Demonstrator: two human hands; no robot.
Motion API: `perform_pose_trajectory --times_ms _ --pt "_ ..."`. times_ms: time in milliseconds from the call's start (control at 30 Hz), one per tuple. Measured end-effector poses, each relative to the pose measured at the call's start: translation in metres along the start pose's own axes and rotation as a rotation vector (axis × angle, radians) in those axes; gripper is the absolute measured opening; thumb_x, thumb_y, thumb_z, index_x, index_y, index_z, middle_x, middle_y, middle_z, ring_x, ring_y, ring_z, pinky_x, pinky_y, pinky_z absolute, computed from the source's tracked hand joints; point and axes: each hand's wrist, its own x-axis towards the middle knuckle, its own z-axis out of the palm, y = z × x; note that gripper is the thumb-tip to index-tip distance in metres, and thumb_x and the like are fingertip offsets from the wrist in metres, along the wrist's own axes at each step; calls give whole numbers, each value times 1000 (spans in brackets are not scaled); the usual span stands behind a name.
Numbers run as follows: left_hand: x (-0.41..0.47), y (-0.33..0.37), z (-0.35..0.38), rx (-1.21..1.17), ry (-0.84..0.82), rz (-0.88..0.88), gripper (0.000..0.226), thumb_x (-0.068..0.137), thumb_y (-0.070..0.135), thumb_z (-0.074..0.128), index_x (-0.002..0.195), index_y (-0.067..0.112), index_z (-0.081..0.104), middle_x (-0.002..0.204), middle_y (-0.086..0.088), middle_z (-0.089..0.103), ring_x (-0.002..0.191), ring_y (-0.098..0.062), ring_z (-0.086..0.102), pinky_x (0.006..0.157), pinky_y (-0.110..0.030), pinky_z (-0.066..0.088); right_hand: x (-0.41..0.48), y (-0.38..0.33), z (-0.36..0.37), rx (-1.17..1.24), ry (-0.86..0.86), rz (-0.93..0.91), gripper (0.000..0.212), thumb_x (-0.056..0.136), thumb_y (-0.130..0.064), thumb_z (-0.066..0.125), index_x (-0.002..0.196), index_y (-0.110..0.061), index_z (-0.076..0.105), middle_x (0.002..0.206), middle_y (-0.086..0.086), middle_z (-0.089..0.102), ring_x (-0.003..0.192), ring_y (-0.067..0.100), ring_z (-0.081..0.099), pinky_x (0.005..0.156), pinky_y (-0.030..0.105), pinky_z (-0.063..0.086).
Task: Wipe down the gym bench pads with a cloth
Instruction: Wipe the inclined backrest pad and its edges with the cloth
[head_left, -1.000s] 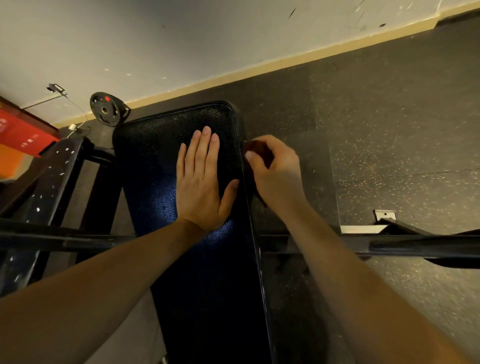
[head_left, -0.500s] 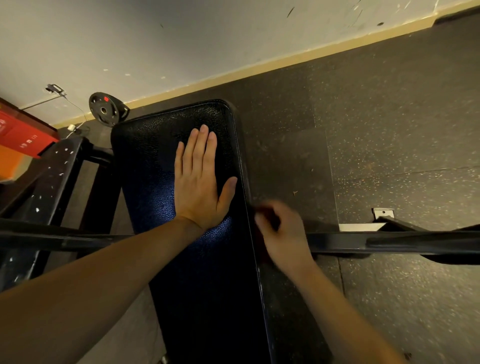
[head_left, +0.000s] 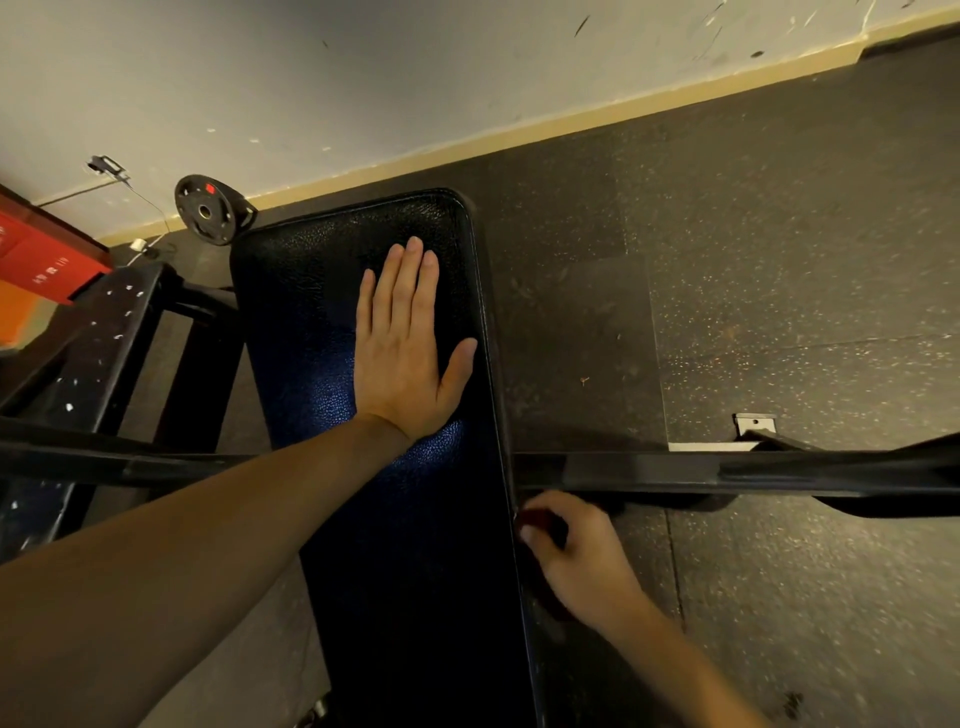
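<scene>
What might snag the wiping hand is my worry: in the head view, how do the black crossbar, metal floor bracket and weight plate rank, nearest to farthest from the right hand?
From the right hand, which grips the cloth:
1. Black crossbar, just beyond its fingers.
2. Metal floor bracket, farther right on the floor.
3. Weight plate, far left by the wall.

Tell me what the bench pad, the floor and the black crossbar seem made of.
Bench pad: likely vinyl or leatherette, black, pebbled grain with a sheen.
Floor: probably rubber matting, dark with pale speckles and tile seams.
Crossbar: apparently painted metal, straight, hard-edged, dull gloss.
</scene>
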Motion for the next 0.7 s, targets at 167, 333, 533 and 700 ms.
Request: perform_pose_trajectory --times_ms 167,333,533,700 --pt "0 0 1 32 -32 -9 79 102 51 31 159 -2 18 169 -18 13 158 -31 6 126 -57 12 77 -53 -17 -70 332 -253 13 95 -14 66 104 -23 70 98 -13 68 93 -1 62 85 10 44" --pt "0 -1 0 17 -33 -3 78 103 51 29 159 -2 18 169 -18 12 158 -31 6 125 -57 13 20 -3 4 52 116 5 17 96 -12 64 100 -28 69 93 -9 69 90 1 65 83 18 51" --pt "0 -1 0 0 -29 -3 78 102 50 31 159 -3 19 169 -19 14 158 -32 7 125 -58 14 62 -29 -11 -52 204 -92 12 96 -15 65 94 -26 68 86 -8 68 82 8 66 76 26 52" --pt "0 -1 0 2 -29 -1 79 101 50 32 159 -3 20 169 -18 14 158 -31 8 125 -57 13 75 -38 -13 144 280 -122 14 96 -13 65 104 -23 69 96 -8 71 91 5 67 89 30 55"
